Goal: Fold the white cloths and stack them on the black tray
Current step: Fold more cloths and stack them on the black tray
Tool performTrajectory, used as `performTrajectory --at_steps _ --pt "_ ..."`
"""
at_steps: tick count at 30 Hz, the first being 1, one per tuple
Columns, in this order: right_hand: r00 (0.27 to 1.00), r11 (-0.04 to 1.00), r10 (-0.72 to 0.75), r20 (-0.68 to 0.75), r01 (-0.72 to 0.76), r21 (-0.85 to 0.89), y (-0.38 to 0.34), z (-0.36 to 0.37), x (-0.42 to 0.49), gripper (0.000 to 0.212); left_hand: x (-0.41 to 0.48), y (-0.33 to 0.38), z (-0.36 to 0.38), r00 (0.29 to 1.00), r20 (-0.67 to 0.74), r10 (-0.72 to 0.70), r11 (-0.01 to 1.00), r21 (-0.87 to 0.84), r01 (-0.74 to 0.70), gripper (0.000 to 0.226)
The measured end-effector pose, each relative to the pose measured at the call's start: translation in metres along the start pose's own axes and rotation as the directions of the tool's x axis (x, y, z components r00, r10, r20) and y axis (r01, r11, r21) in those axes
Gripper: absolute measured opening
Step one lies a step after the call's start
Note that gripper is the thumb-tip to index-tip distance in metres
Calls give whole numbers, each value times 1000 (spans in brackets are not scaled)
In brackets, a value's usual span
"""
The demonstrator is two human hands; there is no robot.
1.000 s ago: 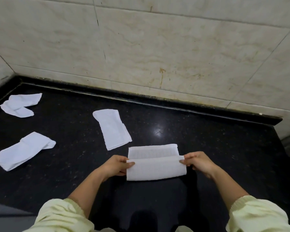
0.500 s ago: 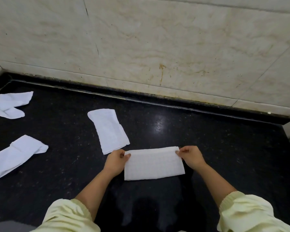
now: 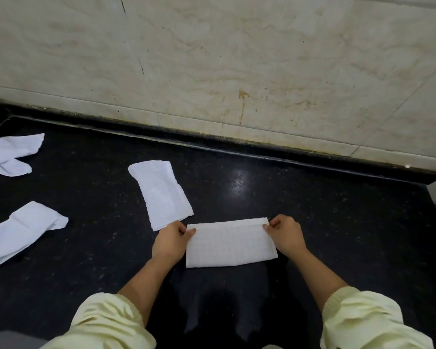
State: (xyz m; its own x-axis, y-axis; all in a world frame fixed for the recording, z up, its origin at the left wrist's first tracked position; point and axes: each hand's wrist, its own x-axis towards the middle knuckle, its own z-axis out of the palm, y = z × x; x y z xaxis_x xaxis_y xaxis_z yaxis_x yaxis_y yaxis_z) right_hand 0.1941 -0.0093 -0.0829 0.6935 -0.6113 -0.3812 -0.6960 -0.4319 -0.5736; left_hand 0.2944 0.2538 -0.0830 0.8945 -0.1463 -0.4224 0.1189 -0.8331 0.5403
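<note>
Cloths (image 3: 161,195) number four; left grip (image 3: 170,239) and right grip (image 3: 285,235) both pinch one folded cloth (image 3: 230,244).

White cloth (image 3: 230,244) folded flat into a rectangle; second cloth (image 3: 161,195) just behind-left, rumpled cloth (image 3: 23,235) and corner cloth (image 3: 9,154) well left.

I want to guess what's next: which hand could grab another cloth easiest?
Probably left. The left hand sits right beside a loose cloth; the right hand holds the other end of the folded cloth, farther off.
</note>
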Motion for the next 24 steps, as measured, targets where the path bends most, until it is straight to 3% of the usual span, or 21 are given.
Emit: performTrajectory --at_steps 4,8,11,14,24 --pt "999 999 -20 -36 19 -40 1 -2 -7 15 -9 0 -2 999 -47 -1 1000 17 2 28" --pt "985 986 -159 -71 154 -69 0 -8 -24 11 -29 -3 -3 989 -113 95 995 -28 -99 27" --pt "959 952 -284 -5 281 -120 1 0 -49 12 -52 -7 8 971 -100 216 976 25 -215 19" --pt "935 916 -344 83 354 -189 6 13 -68 15 -66 -12 24 965 -109 238 971 11 -238 17" --pt "964 925 -251 82 264 -272 25 8 -70 30 -64 -28 27 980 1 201 979 -31 -201 26"
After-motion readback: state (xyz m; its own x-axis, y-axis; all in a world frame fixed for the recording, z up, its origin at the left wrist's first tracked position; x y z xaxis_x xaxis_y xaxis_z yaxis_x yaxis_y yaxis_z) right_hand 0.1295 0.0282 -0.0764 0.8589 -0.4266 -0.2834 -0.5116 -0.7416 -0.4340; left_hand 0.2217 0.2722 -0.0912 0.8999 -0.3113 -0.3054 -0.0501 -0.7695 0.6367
